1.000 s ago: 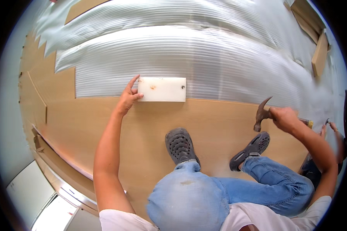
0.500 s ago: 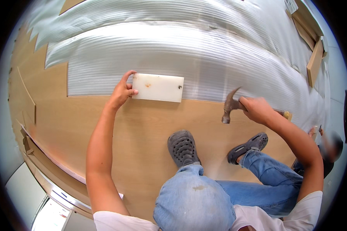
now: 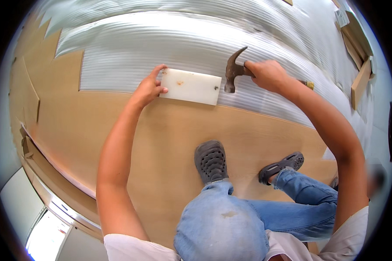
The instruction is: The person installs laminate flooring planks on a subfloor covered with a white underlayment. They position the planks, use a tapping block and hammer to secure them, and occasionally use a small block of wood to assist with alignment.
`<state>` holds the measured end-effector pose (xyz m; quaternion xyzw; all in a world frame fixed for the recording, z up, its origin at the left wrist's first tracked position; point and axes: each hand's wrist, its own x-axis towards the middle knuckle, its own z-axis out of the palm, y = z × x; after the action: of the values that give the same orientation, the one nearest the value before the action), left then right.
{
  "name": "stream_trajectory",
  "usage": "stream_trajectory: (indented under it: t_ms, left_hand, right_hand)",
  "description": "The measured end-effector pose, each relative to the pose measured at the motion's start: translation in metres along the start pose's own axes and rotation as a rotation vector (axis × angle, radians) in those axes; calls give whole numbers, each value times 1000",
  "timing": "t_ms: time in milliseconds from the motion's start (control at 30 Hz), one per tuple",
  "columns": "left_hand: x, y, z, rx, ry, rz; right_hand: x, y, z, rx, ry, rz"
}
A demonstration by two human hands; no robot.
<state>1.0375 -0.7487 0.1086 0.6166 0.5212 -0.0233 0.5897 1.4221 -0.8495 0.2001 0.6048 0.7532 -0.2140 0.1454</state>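
The block (image 3: 190, 86) is pinned flat by the left hand (image 3: 149, 88); the hammer (image 3: 234, 70), gripped in the right hand (image 3: 268, 75) at 3 o'clock, should be struck squarely, fingers kept clear.

Block (image 3: 189, 86): white plastic, smooth, slightly glossy, faint rust-coloured stains. Hammer (image 3: 233, 72) head: dark metal, dull finish. Floor planks (image 3: 170, 130): light wood-look laminate, smooth, satin. Underlay (image 3: 170, 43): pale ribbed foam, faint sheen. Shoes (image 3: 211, 160): grey perforated rubbery material, matt. Jeans (image 3: 300, 209): blue denim.

Head-worn fisheye, steeply downward, near floor (image 3: 170, 143)
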Motion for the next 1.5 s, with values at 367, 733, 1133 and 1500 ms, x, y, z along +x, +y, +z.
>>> stream_trajectory:
  t_ms: [367, 733, 1133, 1500]
  left_hand:
    - [3, 7, 16, 580, 84, 182]
    - [9, -4, 12, 643, 76, 215]
    - [28, 22, -8, 971, -170, 288]
    - [41, 30, 14, 1064, -71, 358]
  right_hand:
    - [118, -20, -20, -31, 174, 142]
    - [127, -44, -12, 99, 21, 186]
    - [44, -22, 6, 101, 19, 156]
    - [-217, 123, 54, -4, 51, 360]
